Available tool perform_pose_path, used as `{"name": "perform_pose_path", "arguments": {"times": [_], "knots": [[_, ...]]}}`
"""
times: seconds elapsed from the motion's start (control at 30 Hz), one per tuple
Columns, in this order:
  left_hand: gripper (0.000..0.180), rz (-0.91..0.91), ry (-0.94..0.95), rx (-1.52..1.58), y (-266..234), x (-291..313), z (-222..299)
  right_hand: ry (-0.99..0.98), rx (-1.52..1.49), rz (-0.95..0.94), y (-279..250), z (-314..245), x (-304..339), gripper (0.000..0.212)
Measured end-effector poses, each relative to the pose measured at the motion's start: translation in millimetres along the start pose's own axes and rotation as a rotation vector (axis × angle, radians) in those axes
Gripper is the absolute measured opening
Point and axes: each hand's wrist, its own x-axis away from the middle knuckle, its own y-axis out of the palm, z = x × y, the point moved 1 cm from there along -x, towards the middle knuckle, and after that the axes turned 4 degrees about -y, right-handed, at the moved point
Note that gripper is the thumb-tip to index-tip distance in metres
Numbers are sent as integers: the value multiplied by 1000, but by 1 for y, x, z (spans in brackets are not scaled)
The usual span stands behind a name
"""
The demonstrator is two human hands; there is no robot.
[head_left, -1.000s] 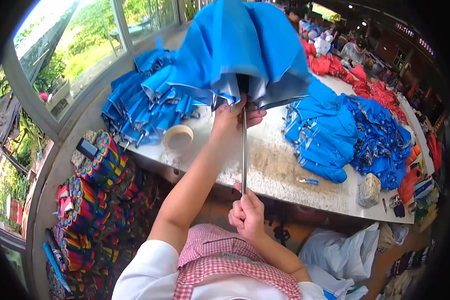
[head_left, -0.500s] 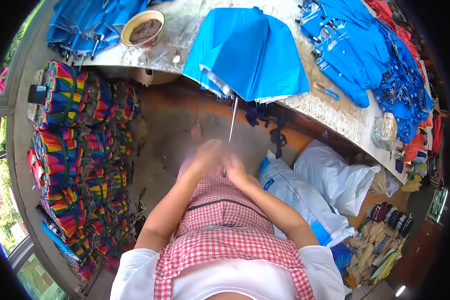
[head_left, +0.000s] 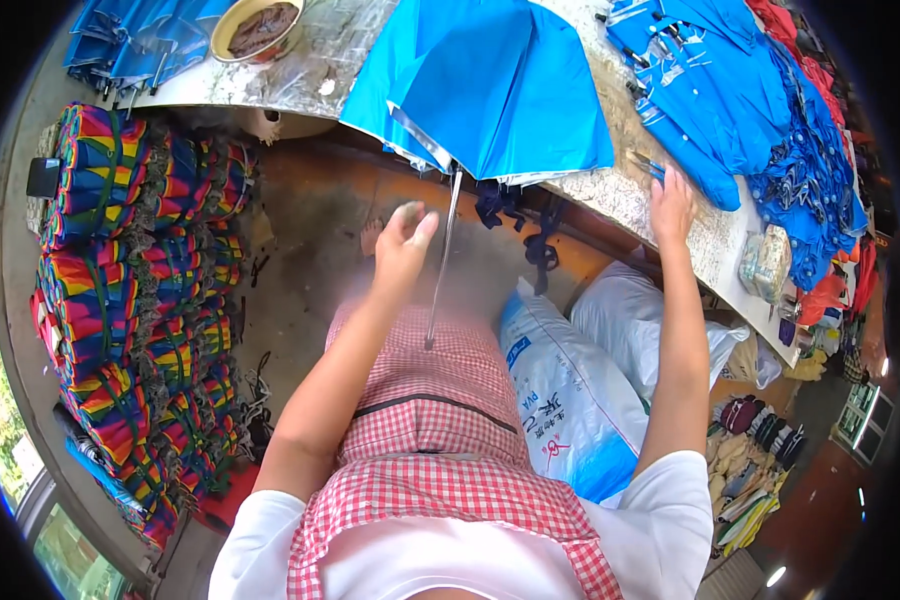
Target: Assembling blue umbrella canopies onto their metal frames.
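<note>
The step in hand seems to be reaching for a tool: the right hand (head_left: 674, 205) is at the blue thread snips (head_left: 646, 163), though I cannot tell if its grip is already around them, and the next move calls for a secure hold. The blue umbrella (head_left: 490, 90) lies on the worktop (head_left: 325, 50), its shaft (head_left: 446, 240) jutting over the edge. Half a second earlier both hands were together near the shaft's end; now the left hand (head_left: 404, 240) is beside it, fingers curled, contents unclear.

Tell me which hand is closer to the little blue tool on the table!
Right. The right hand has its fingertips at the blue tool; the left hand is farther left, beside the metal shaft.
</note>
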Motion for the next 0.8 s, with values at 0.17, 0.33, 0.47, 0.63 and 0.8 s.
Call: {"name": "perform_pose_path", "arguments": {"times": [0.17, 0.33, 0.47, 0.63, 0.8], "knots": [[25, 42, -178, 282, 26, -29, 28, -75, -51, -152, 20, 29, 7, 31], [13, 107, -140, 174, 19, -20, 27, 747, -1403, -358, -4, 0, 33, 27], [12, 98, -113, 280, 13, -26, 21, 1025, -2267, -442, -71, -101, 49, 38], [12, 27, -122, 346, 13, -29, 34, 936, -2702, -844, -75, -163, 44, 48], [12, 36, -140, 307, 4, -35, 32, 280, -1599, -836, -93, -197, 9, 42]]}}
